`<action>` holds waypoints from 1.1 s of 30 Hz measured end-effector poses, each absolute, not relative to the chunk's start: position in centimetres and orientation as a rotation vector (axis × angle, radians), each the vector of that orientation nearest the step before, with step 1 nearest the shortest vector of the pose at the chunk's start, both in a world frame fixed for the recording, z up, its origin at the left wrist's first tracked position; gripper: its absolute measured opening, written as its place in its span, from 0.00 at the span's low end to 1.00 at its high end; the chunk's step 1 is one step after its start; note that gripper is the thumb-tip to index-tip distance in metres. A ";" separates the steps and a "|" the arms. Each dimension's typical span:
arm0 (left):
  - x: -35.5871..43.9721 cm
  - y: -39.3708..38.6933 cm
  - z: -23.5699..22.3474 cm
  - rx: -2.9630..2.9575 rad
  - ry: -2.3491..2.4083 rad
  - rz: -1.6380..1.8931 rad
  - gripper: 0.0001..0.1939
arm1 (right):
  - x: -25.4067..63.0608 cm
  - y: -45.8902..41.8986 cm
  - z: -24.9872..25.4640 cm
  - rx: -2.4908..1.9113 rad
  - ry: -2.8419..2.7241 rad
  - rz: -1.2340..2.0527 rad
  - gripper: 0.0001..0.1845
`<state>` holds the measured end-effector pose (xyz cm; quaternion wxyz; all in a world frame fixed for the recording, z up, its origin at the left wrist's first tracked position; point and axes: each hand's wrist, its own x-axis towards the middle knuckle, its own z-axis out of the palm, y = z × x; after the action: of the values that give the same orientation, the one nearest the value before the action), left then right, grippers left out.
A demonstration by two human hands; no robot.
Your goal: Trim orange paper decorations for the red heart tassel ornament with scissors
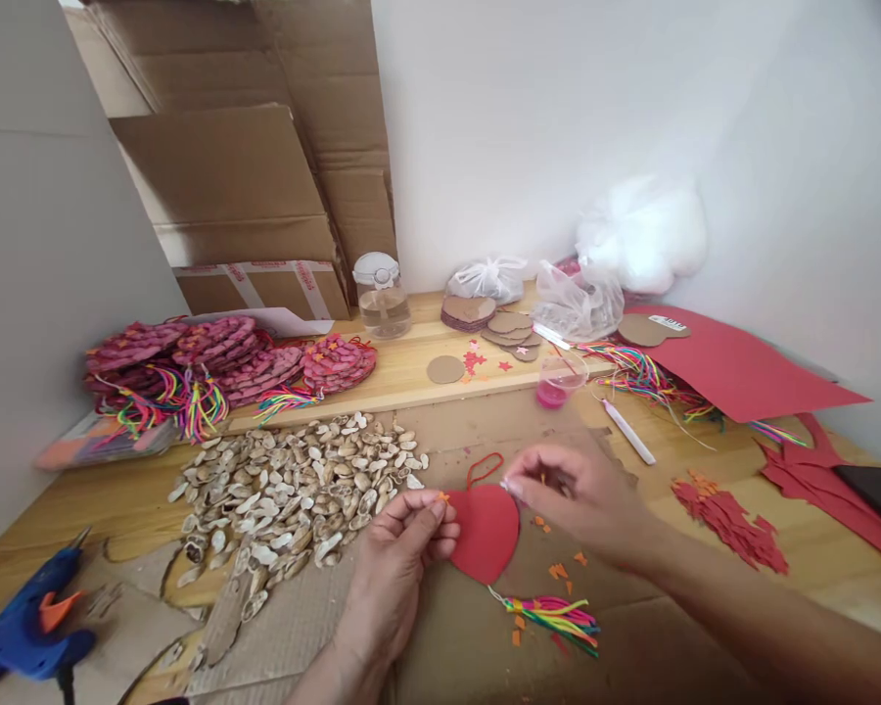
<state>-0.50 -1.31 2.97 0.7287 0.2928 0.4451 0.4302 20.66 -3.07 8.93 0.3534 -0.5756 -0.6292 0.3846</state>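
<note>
A red heart-shaped piece (486, 534) with a red loop on top and a rainbow tassel (558, 617) below lies on cardboard in front of me. My left hand (400, 563) rests against its left edge with fingers curled, pinching a tiny orange bit at the fingertips. My right hand (577, 494) hovers at the heart's upper right, thumb and forefinger pinched together over its edge; what they hold is too small to name.
A heap of pale shells (294, 494) lies to the left. A blue glue gun (29, 627) sits bottom left. Finished pink hearts with tassels (220, 367), a jar (382, 294), cardboard discs (506, 328), plastic bags, red paper (734, 367) and red scraps (730, 524) surround the work spot.
</note>
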 end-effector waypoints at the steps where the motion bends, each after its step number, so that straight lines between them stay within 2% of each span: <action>1: -0.6 -1.2 2.9 0.660 0.986 0.966 0.14 | 20.7 -4.5 8.2 -1.489 -1.608 0.985 0.11; 7: -1.0 -0.1 4.2 0.822 1.087 1.009 0.14 | 21.6 -7.7 5.8 -1.428 -1.709 0.606 0.05; 12: 0.3 4.8 7.9 1.403 1.207 0.846 0.14 | 22.6 -7.0 5.2 -1.288 -1.875 0.288 0.06; 16: 3.3 11.6 9.7 1.920 1.295 0.795 0.14 | 23.0 -7.2 4.8 -1.260 -1.944 0.240 0.06; 20: 7.2 16.4 9.0 2.235 1.347 0.816 0.11 | 23.0 -7.5 4.9 -1.234 -1.969 0.199 0.06; 33: 12.3 19.6 4.9 2.757 1.256 0.558 0.12 | 22.8 -7.6 4.7 -1.209 -1.991 0.233 0.09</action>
<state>12.34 19.63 4.90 0.0308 0.8945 0.4075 0.1810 22.75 -7.62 4.69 0.3895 -0.4757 -0.7833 0.0918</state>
